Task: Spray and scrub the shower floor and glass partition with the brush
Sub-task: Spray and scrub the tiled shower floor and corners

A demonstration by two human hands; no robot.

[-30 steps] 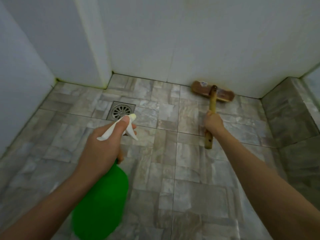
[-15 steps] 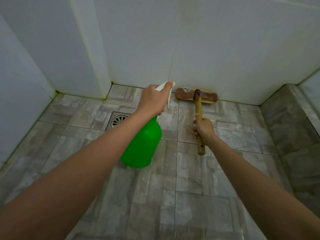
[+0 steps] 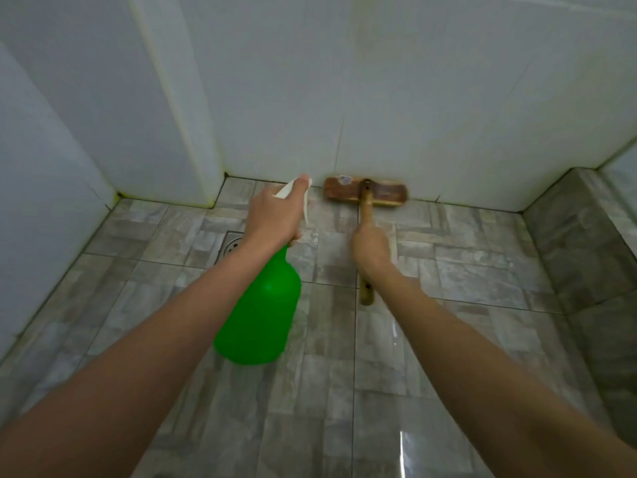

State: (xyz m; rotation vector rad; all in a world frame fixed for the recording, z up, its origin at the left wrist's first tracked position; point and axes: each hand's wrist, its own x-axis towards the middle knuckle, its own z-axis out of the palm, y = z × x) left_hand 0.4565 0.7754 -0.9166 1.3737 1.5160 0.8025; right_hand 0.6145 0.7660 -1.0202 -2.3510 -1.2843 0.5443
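Brush (image 3: 382,194) edged left, perhaps — head beyond gripping right hand (image 3: 370,246); left hand (image 3: 272,219) grips bottle (image 3: 262,312).

1. The spray bottle (image 3: 260,312), lower centre, is smooth green plastic with a white plastic trigger.
2. The brush (image 3: 366,194) is brown wood.
3. The floor (image 3: 448,263) tiles are glossy, stone-patterned grey.
4. The wall (image 3: 448,98), upper frame, looks smooth and white.

drain (image 3: 232,244) half hidden (left forearm (image 3: 193,312)), brush (image 3: 365,194) blurred
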